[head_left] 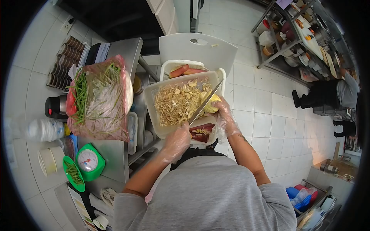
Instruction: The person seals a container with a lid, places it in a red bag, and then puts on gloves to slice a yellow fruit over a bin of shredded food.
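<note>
My left hand (178,139), in a clear plastic glove, is closed round the handle of a long knife (201,108). Its blade slants up to the right, against a pale yellow banana blossom (211,104). My gloved right hand (223,111) grips that blossom from the right side. Both are over a white plastic tub (150,102) holding a heap of shredded and sliced blossom (171,102). Reddish outer leaves lie in a white basket (165,73) behind the tub, and more red leaves (202,133) sit at its near side.
To the left, a steel table bears a pink plastic bag of green beans (98,100), a green scale (90,161) and a green dish (74,173) of cut beans. A white chair (196,50) stands behind the tub. At the far right, another person (333,92) stands by shelves.
</note>
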Demonstrator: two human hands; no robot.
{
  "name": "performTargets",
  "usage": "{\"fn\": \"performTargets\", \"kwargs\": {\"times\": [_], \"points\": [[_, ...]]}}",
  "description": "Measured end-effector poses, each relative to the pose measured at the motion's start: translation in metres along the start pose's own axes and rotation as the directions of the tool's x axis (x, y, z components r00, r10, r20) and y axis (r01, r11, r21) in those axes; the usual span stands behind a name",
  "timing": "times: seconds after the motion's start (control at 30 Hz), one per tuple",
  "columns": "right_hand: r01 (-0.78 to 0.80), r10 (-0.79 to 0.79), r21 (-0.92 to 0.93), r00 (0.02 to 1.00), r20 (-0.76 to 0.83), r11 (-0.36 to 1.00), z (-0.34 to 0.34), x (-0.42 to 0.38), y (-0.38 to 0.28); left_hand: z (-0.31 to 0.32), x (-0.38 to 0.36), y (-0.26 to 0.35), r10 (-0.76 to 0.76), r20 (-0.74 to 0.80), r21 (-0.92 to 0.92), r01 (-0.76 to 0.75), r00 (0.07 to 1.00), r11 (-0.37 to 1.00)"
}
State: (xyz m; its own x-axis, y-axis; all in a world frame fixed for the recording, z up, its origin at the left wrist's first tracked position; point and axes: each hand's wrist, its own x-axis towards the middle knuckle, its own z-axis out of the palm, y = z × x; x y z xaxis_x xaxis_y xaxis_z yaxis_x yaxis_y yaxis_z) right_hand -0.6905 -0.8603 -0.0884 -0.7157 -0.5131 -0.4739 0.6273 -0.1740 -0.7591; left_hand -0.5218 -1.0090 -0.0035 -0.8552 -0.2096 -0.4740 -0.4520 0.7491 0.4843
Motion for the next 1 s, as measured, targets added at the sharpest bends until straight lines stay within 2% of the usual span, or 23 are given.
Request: {"fn": "performTargets", "kwargs": {"times": [0.07,0.13,0.2,0.37,0.47,0.57,0.67,0.77,0.87,1.0], "points": [[0.015,-0.015,-0.045,1.0,-0.004,0.999,0.002,0.002,-0.001,-0.003,0.012,0.009,-0.048,0.036,-0.008,0.049,0.998,0.999],[0.02,-0.019,-0.077,1.0,0.022,0.997,0.004,0.0,0.004,0.004,0.029,0.005,0.008,0.001,-0.062,-0.008,1.0,0.998],[0.027,-0.029,-0.067,0.999,-0.026,0.997,0.004,-0.001,0.004,0.007,0.042,0.008,0.033,-0.007,-0.087,-0.033,0.999,0.996],[0.005,-0.007,-0.089,1.0,-0.023,0.996,0.003,-0.003,-0.001,0.0,0.059,0.029,-0.07,0.078,-0.101,0.078,0.994,0.992],[0.054,-0.054,-0.018,0.998,0.038,0.998,0.0,-0.001,0.018,0.003,0.071,0.017,-0.003,0.006,-0.152,0.004,1.0,0.988],[0.001,-0.001,-0.01,1.0,0.021,1.0,-0.008,0.004,0.002,0.004,0.049,0.001,0.22,-0.172,-0.212,-0.255,0.96,0.943],[0.043,-0.043,0.015,0.999,0.026,0.999,-0.011,0.001,-0.008,0.001,0.027,-0.003,0.214,-0.186,-0.251,-0.257,0.959,0.933],[0.051,-0.052,0.025,0.998,0.041,0.998,-0.016,0.003,-0.008,-0.01,0.011,0.0,0.148,-0.093,-0.187,-0.163,0.985,0.969],[0.047,-0.049,0.03,0.996,0.074,0.998,-0.011,0.003,-0.01,-0.017,-0.002,-0.002,0.2,-0.095,-0.07,-0.207,0.975,0.976],[0.025,-0.026,0.012,0.996,0.084,1.0,-0.008,0.005,-0.011,-0.017,-0.003,-0.003,0.102,-0.042,0.028,-0.101,0.994,0.995]]}}
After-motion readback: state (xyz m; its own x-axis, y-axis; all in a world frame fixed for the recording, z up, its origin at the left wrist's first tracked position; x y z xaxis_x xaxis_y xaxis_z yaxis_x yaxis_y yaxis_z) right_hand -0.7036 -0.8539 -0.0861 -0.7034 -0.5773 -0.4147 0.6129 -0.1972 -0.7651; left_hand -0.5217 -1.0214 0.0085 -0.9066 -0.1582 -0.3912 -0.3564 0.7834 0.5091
